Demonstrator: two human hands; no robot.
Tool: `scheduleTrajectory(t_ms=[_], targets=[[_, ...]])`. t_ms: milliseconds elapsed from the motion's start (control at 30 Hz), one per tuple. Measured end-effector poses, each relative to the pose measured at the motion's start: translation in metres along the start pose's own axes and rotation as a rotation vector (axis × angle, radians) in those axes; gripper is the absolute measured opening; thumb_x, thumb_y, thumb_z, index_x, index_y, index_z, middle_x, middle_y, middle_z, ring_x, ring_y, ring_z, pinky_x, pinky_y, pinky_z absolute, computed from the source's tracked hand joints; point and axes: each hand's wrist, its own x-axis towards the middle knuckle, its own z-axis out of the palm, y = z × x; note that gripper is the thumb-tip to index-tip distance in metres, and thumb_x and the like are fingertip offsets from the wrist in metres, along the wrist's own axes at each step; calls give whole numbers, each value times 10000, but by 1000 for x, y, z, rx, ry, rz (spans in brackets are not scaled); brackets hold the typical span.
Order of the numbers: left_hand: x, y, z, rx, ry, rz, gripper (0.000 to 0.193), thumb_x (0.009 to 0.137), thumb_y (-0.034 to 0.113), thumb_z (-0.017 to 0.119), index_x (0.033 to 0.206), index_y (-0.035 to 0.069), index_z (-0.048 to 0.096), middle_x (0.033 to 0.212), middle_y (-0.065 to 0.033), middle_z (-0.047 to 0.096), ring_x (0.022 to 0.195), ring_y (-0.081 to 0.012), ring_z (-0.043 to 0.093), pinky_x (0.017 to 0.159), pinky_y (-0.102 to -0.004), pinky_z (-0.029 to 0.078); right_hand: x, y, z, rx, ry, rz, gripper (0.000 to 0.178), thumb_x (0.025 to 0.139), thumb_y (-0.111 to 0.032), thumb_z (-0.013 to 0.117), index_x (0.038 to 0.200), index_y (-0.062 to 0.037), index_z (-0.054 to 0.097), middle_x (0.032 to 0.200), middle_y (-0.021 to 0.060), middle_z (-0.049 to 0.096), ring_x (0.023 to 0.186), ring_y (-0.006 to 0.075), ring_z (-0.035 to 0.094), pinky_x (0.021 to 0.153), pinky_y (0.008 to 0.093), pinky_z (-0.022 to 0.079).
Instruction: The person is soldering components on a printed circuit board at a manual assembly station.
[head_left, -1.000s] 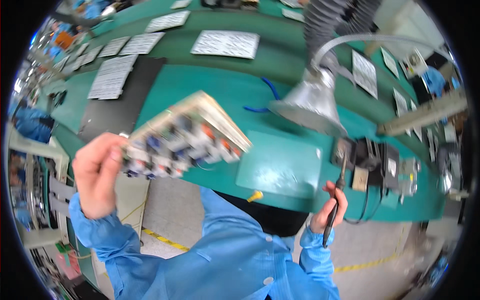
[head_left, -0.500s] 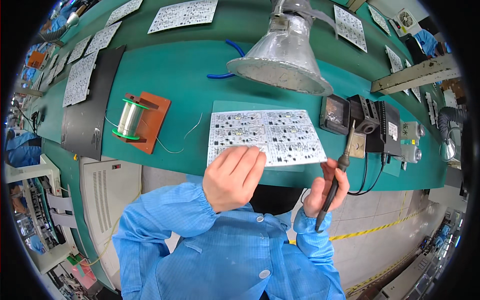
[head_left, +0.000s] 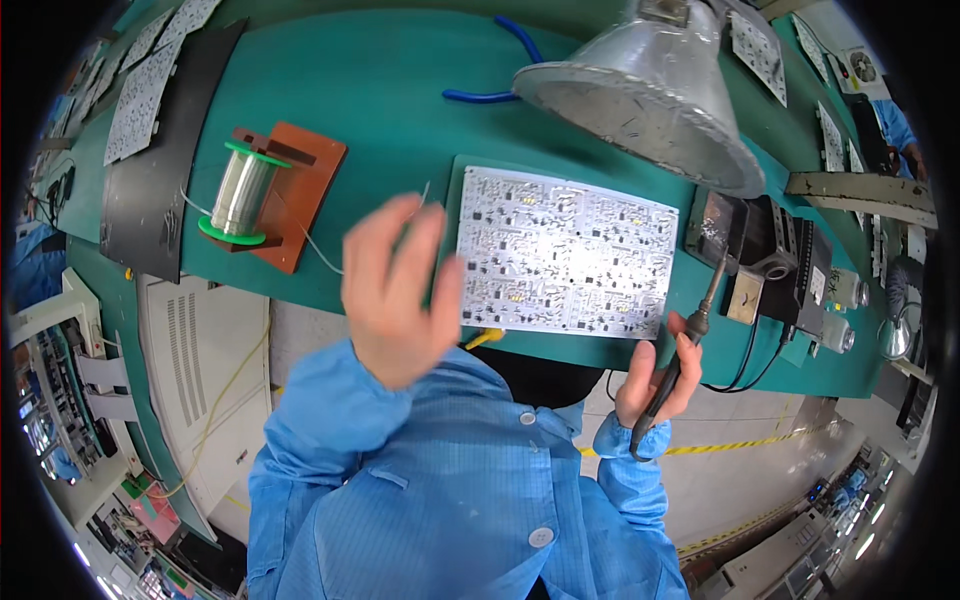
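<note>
A white circuit board [head_left: 570, 255] crowded with small parts lies flat on the green bench mat in front of me. My right hand [head_left: 660, 380] is closed round the dark handle of a soldering iron [head_left: 700, 325], whose tip points up and away, just right of the board. Left of the board, my left hand [head_left: 400, 290] is raised with its fingers apart, smeared a little by motion. Solder wire [head_left: 322, 250] runs from a spool [head_left: 243, 195] on a brown stand [head_left: 312, 190] and passes behind that hand. Its thin end shows above the fingers.
A metal cone-shaped hood [head_left: 650, 100] hangs over the far side, partly covering a blue-handled tool [head_left: 520, 40]. At right stand an iron holder [head_left: 768, 240], a black box [head_left: 812, 270] and small bottles [head_left: 840, 330]. More boards [head_left: 145, 100] lie on a black sheet [head_left: 165, 190] at left.
My left hand has left the board and moved left toward the solder wire, its fingers spreading. The board now lies flat. The view has shifted; my right hand still holds the soldering iron.
</note>
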Motion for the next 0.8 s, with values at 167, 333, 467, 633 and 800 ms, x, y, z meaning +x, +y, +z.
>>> scheduleTrajectory(t_ms=[167, 333, 467, 633, 800], targets=[[14, -26, -2, -63, -49, -175, 193, 734, 17, 679, 925, 12, 653, 817, -85, 595, 670, -237, 578, 583, -312, 469, 4, -15, 0, 93, -85, -122, 363, 871, -53, 524, 1225, -48, 443, 1131, 274, 550, 1051, 353, 538, 928, 476, 398], [-5, 3, -32, -590, -364, -97, 177, 665, -48, 610, 821, 23, 653, 653, -94, 545, 503, -195, 525, 437, -282, 383, 8, -42, 11, 303, -217, -88, 364, 880, -167, 538, 1213, -58, 437, 1060, 281, 574, 955, 307, 561, 841, 440, 441], [-26, 36, -32, -799, -576, 82, 108, 650, 24, 648, 672, 57, 548, 628, -42, 435, 491, -211, 498, 401, -327, 367, 6, -74, 27, 652, -383, 114, 430, 776, 29, 617, 1163, -80, 466, 1029, 260, 582, 861, 307, 616, 757, 417, 500], [-39, 50, -22, -791, -545, 41, 147, 672, 47, 666, 646, 64, 523, 624, -40, 403, 481, -196, 481, 381, -339, 353, 10, -79, 27, 655, -436, 97, 463, 784, 72, 616, 1178, -110, 454, 1040, 279, 548, 700, 191, 567, 598, 293, 477], [-43, 54, -12, -805, -446, -37, 122, 665, 46, 682, 687, 61, 563, 632, -40, 438, 474, -189, 484, 373, -335, 346, 13, -70, 17, 526, -455, 8, 511, 783, 81, 639, 1213, -111, 439, 1107, 294, 523, 650, 156, 569, 560, 256, 488]])
